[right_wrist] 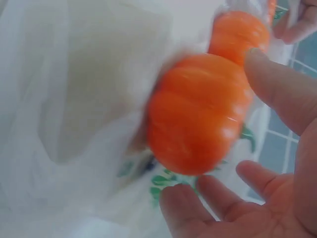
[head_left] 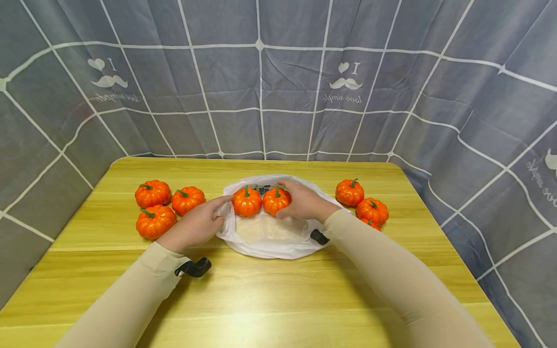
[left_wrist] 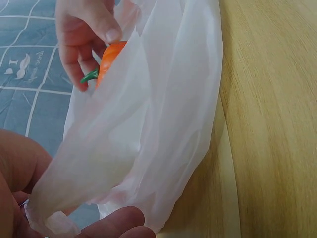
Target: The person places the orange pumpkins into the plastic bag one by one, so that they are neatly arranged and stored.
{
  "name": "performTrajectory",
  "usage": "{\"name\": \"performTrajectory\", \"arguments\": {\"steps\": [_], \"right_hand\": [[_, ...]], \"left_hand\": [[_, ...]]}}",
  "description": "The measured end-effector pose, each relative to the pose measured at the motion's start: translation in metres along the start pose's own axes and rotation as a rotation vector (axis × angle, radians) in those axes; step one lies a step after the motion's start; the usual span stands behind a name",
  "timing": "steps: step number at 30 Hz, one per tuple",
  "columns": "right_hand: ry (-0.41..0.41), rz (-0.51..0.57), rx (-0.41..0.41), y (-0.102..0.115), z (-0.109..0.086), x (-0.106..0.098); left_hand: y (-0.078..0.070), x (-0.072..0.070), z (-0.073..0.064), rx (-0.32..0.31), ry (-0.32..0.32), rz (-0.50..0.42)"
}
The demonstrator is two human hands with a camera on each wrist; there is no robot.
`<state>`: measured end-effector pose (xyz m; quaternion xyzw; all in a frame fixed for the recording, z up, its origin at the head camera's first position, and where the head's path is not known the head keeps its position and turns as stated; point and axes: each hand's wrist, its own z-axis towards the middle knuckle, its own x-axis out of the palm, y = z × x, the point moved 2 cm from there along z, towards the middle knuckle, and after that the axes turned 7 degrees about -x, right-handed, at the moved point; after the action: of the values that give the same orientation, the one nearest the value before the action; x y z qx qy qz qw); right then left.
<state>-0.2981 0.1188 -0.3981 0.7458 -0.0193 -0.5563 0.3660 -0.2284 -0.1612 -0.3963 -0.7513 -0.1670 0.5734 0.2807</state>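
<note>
A white plastic bag (head_left: 265, 250) lies spread with its mouth open in the middle of the table. Two small orange toy pumpkins with green stems are side by side in its mouth, a left pumpkin (head_left: 246, 203) and a right pumpkin (head_left: 275, 203). My left hand (head_left: 197, 226) holds the bag's left edge, with the plastic bunched between thumb and fingers in the left wrist view. Around the right pumpkin my right hand (head_left: 304, 200) is spread. In the right wrist view a gap shows between its fingertips (right_wrist: 181, 196) and this pumpkin.
Three more pumpkins (head_left: 155, 222) sit on the wooden table (head_left: 243, 304) at the left. Another three (head_left: 349, 192) stand at the right, the nearest partly hidden by my right sleeve. A grey checked curtain (head_left: 287, 82) hangs behind and at both sides.
</note>
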Motion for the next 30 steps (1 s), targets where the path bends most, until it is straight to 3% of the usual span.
{"name": "performTrajectory", "arguments": {"steps": [7,13,20,30], "right_hand": [[-0.008,0.022,-0.005,0.011,-0.024,-0.026],[-0.120,0.072,-0.018,0.011,-0.049,-0.067],[-0.233,0.087,0.018,-0.023,-0.076,-0.106],[-0.185,-0.014,0.162,-0.075,-0.109,-0.117]], "left_hand": [[0.000,0.001,-0.001,0.014,0.001,0.014],[0.000,0.001,-0.001,0.020,0.003,0.030],[0.002,0.000,-0.002,0.014,0.007,0.027],[0.004,0.002,-0.002,0.056,-0.011,0.055]]}}
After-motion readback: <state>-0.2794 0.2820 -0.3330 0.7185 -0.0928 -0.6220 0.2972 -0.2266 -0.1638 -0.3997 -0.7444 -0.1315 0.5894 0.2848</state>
